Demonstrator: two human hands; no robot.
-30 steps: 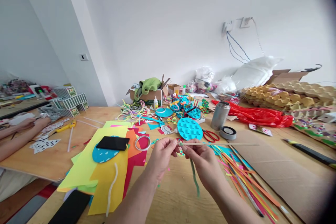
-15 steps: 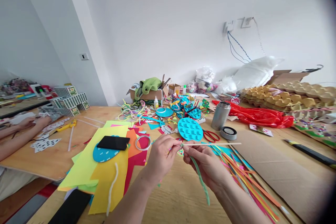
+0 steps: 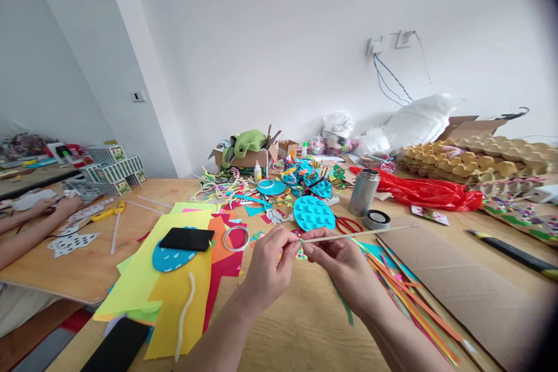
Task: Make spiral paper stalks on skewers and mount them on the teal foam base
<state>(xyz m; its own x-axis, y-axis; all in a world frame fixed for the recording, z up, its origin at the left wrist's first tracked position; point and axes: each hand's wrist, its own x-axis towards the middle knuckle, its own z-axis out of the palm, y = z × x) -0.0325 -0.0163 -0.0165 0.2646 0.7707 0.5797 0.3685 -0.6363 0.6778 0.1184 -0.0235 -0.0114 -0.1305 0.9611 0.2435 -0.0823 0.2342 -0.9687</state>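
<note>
Fingertips of my left hand [image 3: 275, 258] pinch the near end of a thin wooden stick [image 3: 361, 234], which points to the right. Against it, my right hand [image 3: 337, 258] is closed on a green pipe cleaner [image 3: 344, 302], whose loose tail hangs below the palm. A bit of green shows at the stick's end between both hands; whether it is wrapped around is too small to tell. Just behind the hands lie a blue dimpled disc [image 3: 314, 214] and red-handled scissors [image 3: 349, 225]. Coloured paper strips [image 3: 405, 290] lie right of my right hand.
Yellow paper sheets [image 3: 174, 296], a black phone [image 3: 186, 239] and a tape roll [image 3: 236, 238] lie left. A metal bottle [image 3: 364, 192], cardboard [image 3: 457, 279] and a cutter knife [image 3: 510, 253] are on the right. A co-worker's arms [image 3: 39, 224] are at the far left, by playing cards.
The stick's far end has tilted up and away. My right hand has turned slightly, and the pipe cleaner's tail has swung right, now partly behind the hand.
</note>
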